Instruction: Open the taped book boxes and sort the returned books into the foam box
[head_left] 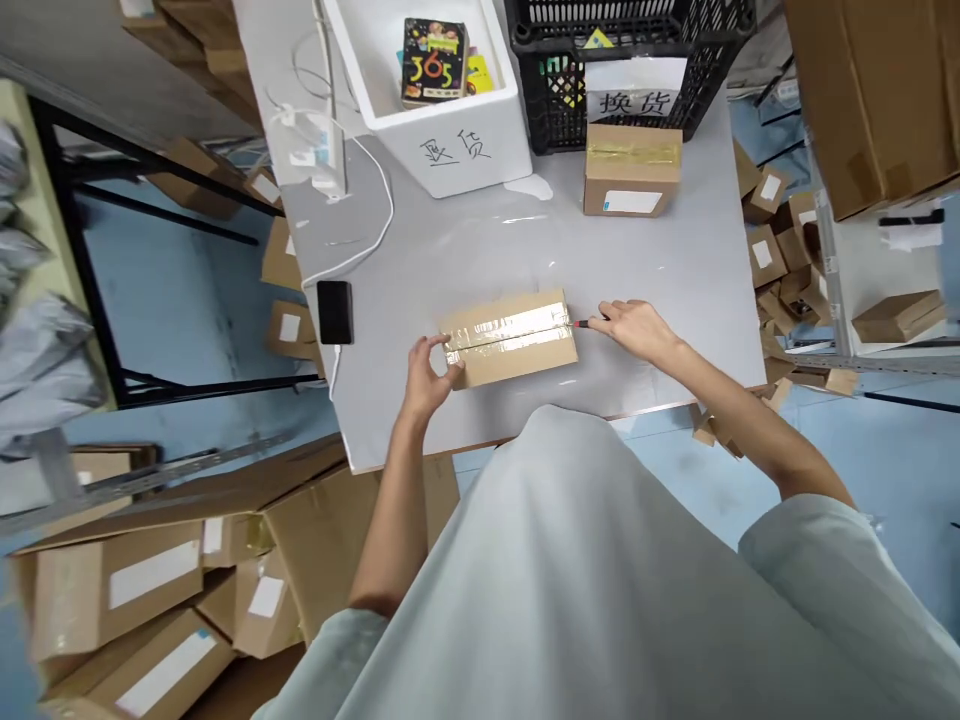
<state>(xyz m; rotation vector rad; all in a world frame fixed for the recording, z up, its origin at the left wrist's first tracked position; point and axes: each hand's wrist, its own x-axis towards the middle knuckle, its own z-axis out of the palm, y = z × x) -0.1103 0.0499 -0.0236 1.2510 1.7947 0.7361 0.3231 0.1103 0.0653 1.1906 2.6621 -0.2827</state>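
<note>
Gripped a slim red-and-black tool in the closed fingers of the right hand, aimed left, tip at the right end of a taped carton, in line with the tape seam. Could not tell contact of tip and tape from a slight gap. Grasped the carton's left end between thumb and fingers of the left hand.

Located the carton near the front edge of the bench, a little left of that edge's middle, long side roughly along it. Saw a narrow strip of grey top toward the front edge; wider room toward the rear, and past the right hand to the right edge.

Noted a black phone just inside the left edge, joined to a white cable.

Read 退货, handwritten, on a white foam bin along the rear; read "365" on a black book inside. Read 换货 on a paper sign on a black crate, toward the right rear corner. Found a second carton before the crate, bearing a white label with print too small to read.
</note>
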